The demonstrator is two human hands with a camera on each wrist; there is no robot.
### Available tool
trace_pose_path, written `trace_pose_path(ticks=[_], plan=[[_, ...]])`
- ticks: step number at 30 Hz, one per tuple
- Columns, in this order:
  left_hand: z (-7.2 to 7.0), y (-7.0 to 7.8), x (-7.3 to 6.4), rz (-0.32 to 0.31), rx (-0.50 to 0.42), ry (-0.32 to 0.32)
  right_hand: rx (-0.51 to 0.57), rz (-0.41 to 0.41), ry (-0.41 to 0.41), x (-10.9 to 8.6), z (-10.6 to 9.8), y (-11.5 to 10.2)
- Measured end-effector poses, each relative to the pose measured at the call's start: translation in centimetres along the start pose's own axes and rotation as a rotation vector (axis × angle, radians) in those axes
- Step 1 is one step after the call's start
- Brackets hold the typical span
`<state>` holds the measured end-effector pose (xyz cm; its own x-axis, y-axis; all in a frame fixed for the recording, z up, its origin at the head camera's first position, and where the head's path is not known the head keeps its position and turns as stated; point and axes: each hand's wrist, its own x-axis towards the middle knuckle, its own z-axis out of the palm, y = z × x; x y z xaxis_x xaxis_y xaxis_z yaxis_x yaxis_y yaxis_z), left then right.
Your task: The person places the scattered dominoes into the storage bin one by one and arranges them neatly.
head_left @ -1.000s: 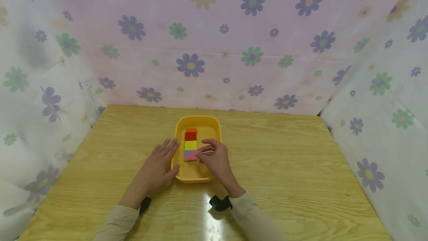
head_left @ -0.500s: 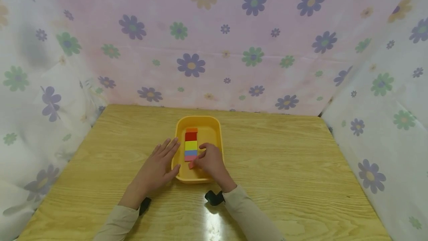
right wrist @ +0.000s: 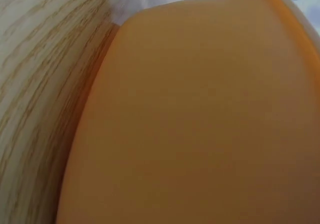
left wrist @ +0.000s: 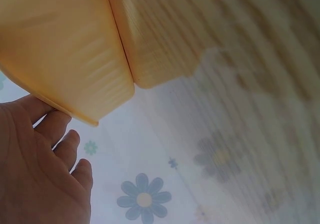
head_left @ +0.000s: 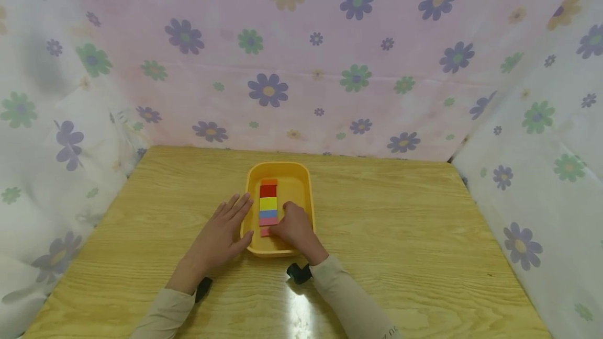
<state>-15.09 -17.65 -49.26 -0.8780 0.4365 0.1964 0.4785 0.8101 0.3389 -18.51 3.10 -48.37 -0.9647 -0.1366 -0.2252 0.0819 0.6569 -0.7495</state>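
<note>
A yellow plastic tray [head_left: 293, 184] holds a column of small coloured blocks. From the far end these are an orange block [head_left: 269, 182], a red block [head_left: 268, 191], a yellow block [head_left: 268, 203], a blue block [head_left: 268, 214] and a pink block [head_left: 268, 221]. Just nearer, a small pinkish-red block [head_left: 265, 232] lies on the tray floor, its right end pinched by my right hand [head_left: 298, 230]. My left hand [head_left: 218, 238] rests with straight fingers at the tray's left rim; its fingers touch the rim in the left wrist view. The tray's outer wall [right wrist: 190, 109] fills the right wrist view.
The tray stands on a wood-grain table [head_left: 405, 224]. Flowered cloth [head_left: 306, 56] hangs behind the table and at both sides. A dark wrist-worn piece [head_left: 299, 274] sits by the right cuff, and another [head_left: 203, 290] by the left.
The right hand has brought the pinkish-red block from over the blue and pink blocks toward the near end of the column and turned it level with them. The left hand has stayed in place.
</note>
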Motion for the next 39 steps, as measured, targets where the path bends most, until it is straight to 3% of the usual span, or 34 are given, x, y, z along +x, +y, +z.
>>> trace_pose_path(ticks=[10,39], plan=[[0.14,0.1,-0.02,-0.005,-0.009,-0.002,0.0,-0.03,0.003,0.21,0.05,0.37],[0.04,-0.04,0.25,-0.005,0.017,0.0,-0.067,0.024,0.026,0.43,0.1,-0.28]])
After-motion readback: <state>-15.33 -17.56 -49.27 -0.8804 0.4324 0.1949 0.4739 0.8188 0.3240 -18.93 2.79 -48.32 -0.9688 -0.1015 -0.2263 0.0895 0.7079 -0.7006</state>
